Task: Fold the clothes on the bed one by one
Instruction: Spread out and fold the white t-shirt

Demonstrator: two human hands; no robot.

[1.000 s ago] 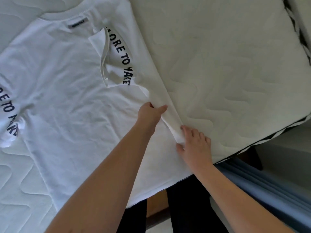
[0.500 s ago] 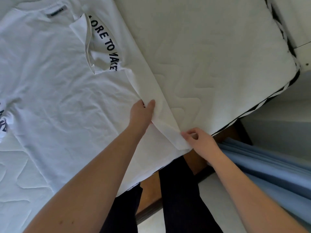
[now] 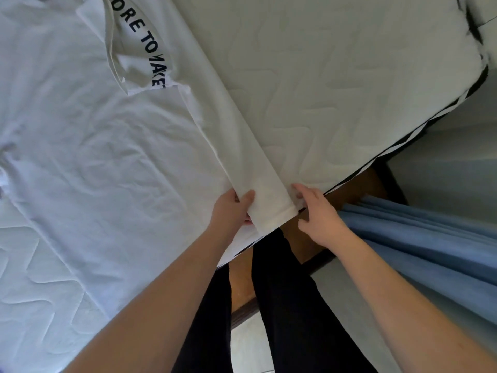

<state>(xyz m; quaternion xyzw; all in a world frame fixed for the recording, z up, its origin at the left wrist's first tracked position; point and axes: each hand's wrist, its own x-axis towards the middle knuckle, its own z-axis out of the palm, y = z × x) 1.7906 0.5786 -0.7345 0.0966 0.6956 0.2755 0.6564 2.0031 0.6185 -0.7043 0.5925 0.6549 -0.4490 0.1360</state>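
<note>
Now that both hands have slid down the folded side strip to the near hem of the white cotton T-shirt with black lettering point(image 3: 102, 146), which lies flat on the quilted white mattress point(image 3: 336, 84), I see my left hand point(image 3: 231, 211) pinching the strip's left edge while my right hand point(image 3: 318, 214), fingers loosely curled, touches its right edge, so I judge this side fold nearly set.

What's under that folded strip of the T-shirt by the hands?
The folded strip lies on the T-shirt body and the mattress. The left hand grips its hem with fingers tucked beneath, hidden. The right hand touches its outer edge.
</note>
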